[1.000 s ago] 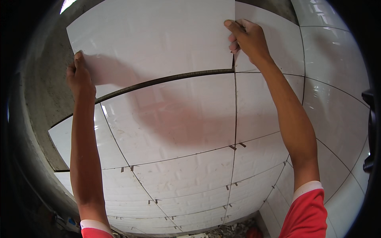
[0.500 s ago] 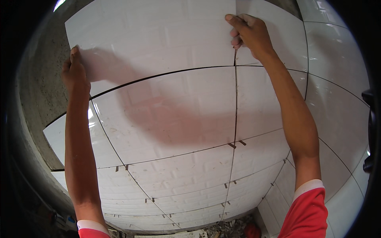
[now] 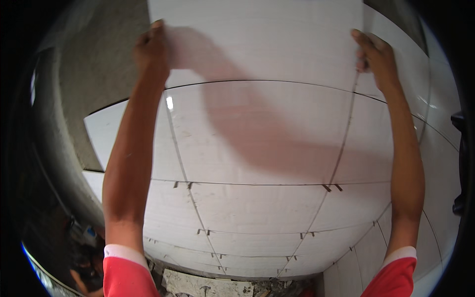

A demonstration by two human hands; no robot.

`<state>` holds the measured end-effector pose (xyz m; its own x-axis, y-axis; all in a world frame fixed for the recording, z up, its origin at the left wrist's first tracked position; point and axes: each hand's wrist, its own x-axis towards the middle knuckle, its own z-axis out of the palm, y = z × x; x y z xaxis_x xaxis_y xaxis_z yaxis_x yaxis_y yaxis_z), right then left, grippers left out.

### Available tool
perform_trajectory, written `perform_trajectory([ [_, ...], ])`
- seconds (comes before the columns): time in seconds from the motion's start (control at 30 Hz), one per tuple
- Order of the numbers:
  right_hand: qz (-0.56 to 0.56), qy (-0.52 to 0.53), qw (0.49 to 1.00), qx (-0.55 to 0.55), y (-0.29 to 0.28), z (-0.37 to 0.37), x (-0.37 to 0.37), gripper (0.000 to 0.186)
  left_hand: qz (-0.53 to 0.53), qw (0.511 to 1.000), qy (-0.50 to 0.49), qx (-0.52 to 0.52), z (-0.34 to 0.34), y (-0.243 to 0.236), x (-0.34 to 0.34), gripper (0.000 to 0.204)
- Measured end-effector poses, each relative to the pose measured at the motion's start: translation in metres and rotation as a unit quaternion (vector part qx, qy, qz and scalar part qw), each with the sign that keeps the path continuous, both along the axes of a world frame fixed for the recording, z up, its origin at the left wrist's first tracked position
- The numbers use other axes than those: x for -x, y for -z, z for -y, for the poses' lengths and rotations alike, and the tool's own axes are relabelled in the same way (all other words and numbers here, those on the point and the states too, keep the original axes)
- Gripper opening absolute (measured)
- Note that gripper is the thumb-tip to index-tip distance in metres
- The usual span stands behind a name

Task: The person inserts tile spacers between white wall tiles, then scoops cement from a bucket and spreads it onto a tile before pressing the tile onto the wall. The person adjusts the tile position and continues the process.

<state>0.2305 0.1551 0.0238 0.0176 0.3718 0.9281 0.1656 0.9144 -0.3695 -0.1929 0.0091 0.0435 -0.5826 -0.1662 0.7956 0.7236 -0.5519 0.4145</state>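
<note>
A large glossy white wall tile (image 3: pixel 267 44) stands against the wall, its lower edge along a thin dark joint above the tile row below. My left hand (image 3: pixel 152 47) grips its left edge, thumb on the front and fingers round the side. At the right edge is my right hand (image 3: pixel 377 57), fingers curled over the border with the neighbouring tile and thumb pointing up and left. Beneath it sits a set white tile (image 3: pixel 262 131), with my shadow across it. Small dark spacers (image 3: pixel 332 188) stick out of the joint under that tile.
Bare grey cement wall (image 3: pixel 94 74) lies left of the tiles. A tiled side wall (image 3: pixel 440 163) meets this one at right. Down on the floor are rubble (image 3: pixel 279 286) and a pale dirty board (image 3: pixel 208 284). Another person (image 3: pixel 86 272) shows dimly at lower left.
The view has swung, so wall and hands sit further right in it. The dark gap under the held tile has become thinner, mostly at its left end. Both hands keep their places on the edges.
</note>
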Motion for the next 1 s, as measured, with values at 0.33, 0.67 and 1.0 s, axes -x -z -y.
perform_trajectory([
  [0.33, 0.018, 0.035, 0.999, 0.026, -0.005, -0.01, 0.001, 0.069, 0.043, 0.991, 0.13, -0.007, 0.0, 0.002, -0.012, 0.048],
  [0.67, 0.025, 0.047, 0.998, 0.012, -0.004, -0.018, -0.003, 0.072, 0.011, 0.996, 0.088, -0.006, -0.002, 0.0, -0.006, 0.046],
  [1.0, 0.066, 0.054, 0.996, 0.036, -0.014, 0.004, -0.006, 0.067, 0.033, 0.997, -0.018, 0.065, -0.012, -0.007, 0.013, 0.064],
])
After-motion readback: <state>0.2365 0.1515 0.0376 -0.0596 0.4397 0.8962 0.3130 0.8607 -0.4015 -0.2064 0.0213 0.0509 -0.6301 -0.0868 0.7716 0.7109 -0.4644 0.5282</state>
